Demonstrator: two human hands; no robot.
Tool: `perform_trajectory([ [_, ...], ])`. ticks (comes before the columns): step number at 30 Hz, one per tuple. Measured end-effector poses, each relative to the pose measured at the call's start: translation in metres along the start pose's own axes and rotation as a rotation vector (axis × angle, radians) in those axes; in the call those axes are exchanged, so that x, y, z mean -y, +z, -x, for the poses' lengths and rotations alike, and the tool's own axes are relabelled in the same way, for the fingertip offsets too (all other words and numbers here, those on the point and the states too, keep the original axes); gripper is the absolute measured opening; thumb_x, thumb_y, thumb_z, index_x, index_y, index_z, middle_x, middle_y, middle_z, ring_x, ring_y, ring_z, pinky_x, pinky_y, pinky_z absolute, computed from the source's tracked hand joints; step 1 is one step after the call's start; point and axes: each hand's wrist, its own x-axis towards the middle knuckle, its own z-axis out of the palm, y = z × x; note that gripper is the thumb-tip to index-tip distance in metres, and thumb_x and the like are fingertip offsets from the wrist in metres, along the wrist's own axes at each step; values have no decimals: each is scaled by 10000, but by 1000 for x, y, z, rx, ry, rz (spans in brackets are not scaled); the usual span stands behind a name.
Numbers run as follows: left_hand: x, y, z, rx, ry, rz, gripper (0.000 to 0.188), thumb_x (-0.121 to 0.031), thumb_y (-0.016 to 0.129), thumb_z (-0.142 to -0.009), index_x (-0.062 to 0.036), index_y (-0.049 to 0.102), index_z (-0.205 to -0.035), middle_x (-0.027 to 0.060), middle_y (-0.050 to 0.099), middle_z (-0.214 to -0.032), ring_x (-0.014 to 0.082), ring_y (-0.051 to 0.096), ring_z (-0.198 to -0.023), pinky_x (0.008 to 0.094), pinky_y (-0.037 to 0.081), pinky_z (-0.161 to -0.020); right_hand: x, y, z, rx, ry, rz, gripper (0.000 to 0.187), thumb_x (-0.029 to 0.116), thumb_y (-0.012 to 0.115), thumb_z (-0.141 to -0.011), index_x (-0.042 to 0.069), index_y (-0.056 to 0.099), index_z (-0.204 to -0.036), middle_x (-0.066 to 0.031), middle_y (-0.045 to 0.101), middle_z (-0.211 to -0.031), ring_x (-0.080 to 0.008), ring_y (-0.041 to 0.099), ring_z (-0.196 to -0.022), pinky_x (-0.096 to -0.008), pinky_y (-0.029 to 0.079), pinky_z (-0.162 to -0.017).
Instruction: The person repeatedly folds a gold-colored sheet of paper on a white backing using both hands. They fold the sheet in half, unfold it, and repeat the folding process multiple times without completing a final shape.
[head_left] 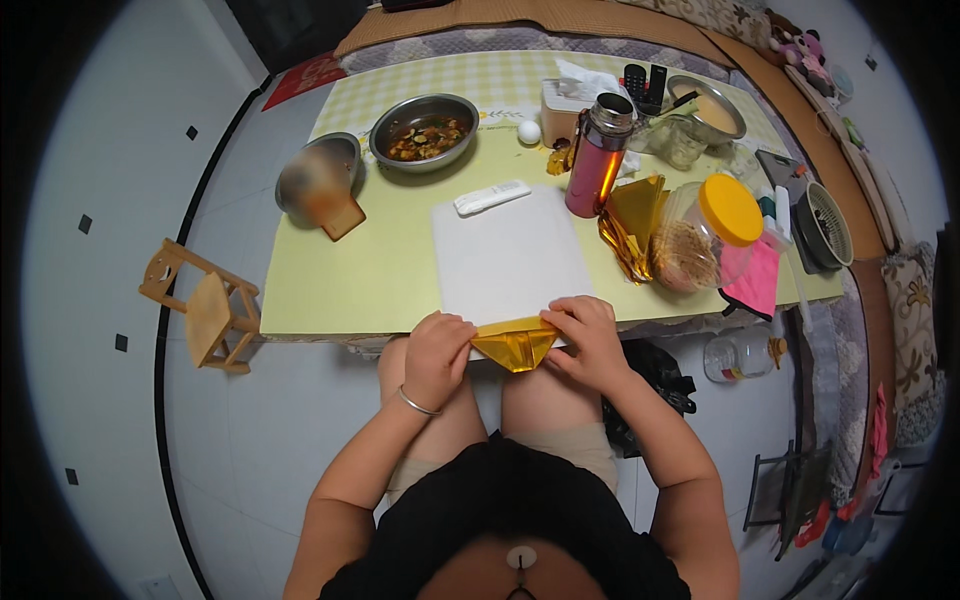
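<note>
A folded piece of shiny gold foil paper (515,350) hangs over the near table edge, pointed downward, with a crease across its top. My left hand (438,350) pinches its left corner. At its right corner, my right hand (585,340) presses it with fingers and thumb. Beneath the paper and reaching back from the edge lies a white sheet (515,255). A narrow white packet (492,198) rests on the sheet's far end. More gold foil paper (632,225) stands crumpled and folded to the right.
A pink-orange thermos (597,165) and a clear jar with a yellow lid (732,212) stand at the right. Farther left are a metal bowl of dark food (424,135) and a smaller bowl (300,190). A wooden chair (208,310) is on the floor at left.
</note>
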Motion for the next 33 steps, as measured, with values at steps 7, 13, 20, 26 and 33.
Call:
perform_trajectory([
  [7,-1,-3,-12,-167,-825,1035,90,33,661,-955,4,635,-1035,73,693,-850,130,682,-687,230,541,-612,0,17,4,-383,418,-840,95,15,694,-955,2,673,-1047,-4,668,-924,-68,646,-806,-231,530,-709],
  [13,-1,-5,-23,-205,-860,1195,75,17,647,-966,-13,616,-1027,82,689,-843,155,697,-678,248,571,-603,8,14,-6,-450,408,-1046,90,-35,655,-966,-18,662,-1055,-53,682,-955,-118,688,-770,-218,560,-717],
  [20,3,-5,-14,-244,-888,1210,141,5,668,-959,17,647,-1098,99,716,-903,184,707,-710,276,598,-667,16,11,-5,-405,506,-1069,76,9,650,-987,-40,669,-1042,-80,689,-954,-138,686,-749,-243,573,-715],
  [26,1,-15,-17,-148,-772,1085,215,23,670,-955,69,669,-1165,129,732,-943,192,723,-812,290,595,-764,5,-4,-6,-57,721,-1141,146,85,656,-1006,-50,676,-1057,-65,691,-870,-114,660,-674,-217,526,-625],
  [33,2,-22,-31,118,-892,914,107,26,698,-932,63,699,-1032,98,716,-828,158,697,-640,259,581,-619,18,-16,-1,-23,701,-892,109,96,631,-1009,14,643,-938,-16,639,-684,-43,559,-516,-195,425,-497],
])
